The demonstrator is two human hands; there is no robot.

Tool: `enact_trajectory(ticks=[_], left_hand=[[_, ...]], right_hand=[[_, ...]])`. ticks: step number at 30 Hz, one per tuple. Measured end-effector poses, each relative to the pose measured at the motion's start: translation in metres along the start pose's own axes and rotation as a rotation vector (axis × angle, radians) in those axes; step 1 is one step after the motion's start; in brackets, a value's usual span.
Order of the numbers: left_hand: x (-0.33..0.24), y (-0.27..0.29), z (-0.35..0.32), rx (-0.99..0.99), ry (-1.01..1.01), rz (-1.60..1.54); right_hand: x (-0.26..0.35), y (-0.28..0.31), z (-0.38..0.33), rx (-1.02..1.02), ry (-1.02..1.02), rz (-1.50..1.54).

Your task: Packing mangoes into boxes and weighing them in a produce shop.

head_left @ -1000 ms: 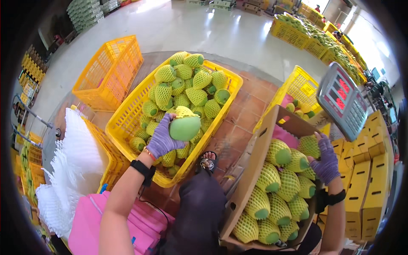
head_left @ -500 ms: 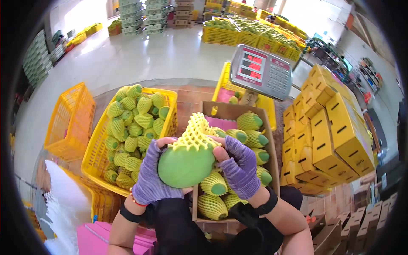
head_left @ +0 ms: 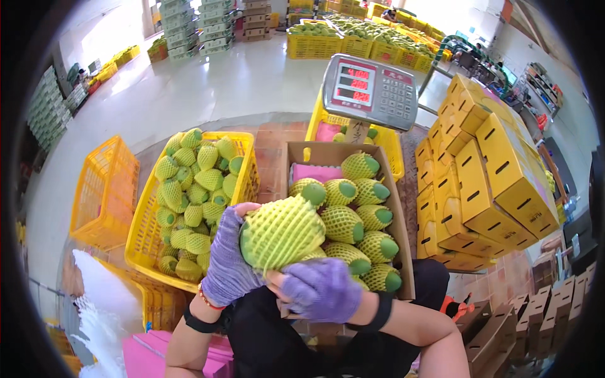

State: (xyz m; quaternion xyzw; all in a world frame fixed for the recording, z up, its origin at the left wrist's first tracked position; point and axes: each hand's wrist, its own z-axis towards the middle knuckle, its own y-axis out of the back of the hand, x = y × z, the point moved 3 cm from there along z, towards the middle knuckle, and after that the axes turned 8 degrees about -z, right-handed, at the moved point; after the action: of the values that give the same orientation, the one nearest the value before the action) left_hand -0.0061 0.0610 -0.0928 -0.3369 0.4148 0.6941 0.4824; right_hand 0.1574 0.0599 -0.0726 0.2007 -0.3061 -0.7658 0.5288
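Beyond the cardboard box (head_left: 321, 154), a grey scale (head_left: 370, 93) shows three lit rows of red digits beside a printed keypad, and a cardboard tag (head_left: 357, 132) under it bears hand-drawn dark characters. To the box's right, the stacked yellow cartons (head_left: 498, 164) carry print too small for me to read.

Reddish tiles (head_left: 272, 154) lie around the box, giving way farther off to a pale, shiny floor (head_left: 252, 88). Left of the box stands a yellow crate (head_left: 250, 183) heaped with netted fruit; farther left, an orange crate (head_left: 107, 189); nearer on that side, white foam nets (head_left: 104, 296) and a pink stack (head_left: 170, 353), cut off below.

The fruit in yellow netting (head_left: 283, 236) is held up at the box's near left corner, cupped in the gloved left hand (head_left: 224, 261). The gloved right hand (head_left: 324, 290) bends its fingers against the netting's lower end (its own back hides most of them, so I can't tell whether they pinch it). That corner of the box is covered too.
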Motion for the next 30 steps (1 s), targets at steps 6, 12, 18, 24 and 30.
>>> enact_trajectory(ticks=[6,12,18,24,30], left_hand=[[-0.025,-0.006,0.0,0.107,0.031,-0.083],[-0.047,-0.02,0.012,0.227,0.348,-0.95],[-0.031,-0.056,0.028,0.307,-0.07,-0.308],[-0.016,-0.068,0.028,0.319,0.339,-0.8],[-0.004,-0.077,0.014,0.246,0.27,-0.742]], right_hand=[[-0.032,0.029,0.0,0.016,0.023,-0.19],[-0.045,0.028,-0.017,-0.225,-0.577,0.499],[-0.043,0.003,-0.038,-0.177,-1.276,1.835],[-0.043,-0.005,-0.049,-0.154,-1.296,1.87],[-0.04,-0.011,-0.057,-0.119,-1.414,1.775]])
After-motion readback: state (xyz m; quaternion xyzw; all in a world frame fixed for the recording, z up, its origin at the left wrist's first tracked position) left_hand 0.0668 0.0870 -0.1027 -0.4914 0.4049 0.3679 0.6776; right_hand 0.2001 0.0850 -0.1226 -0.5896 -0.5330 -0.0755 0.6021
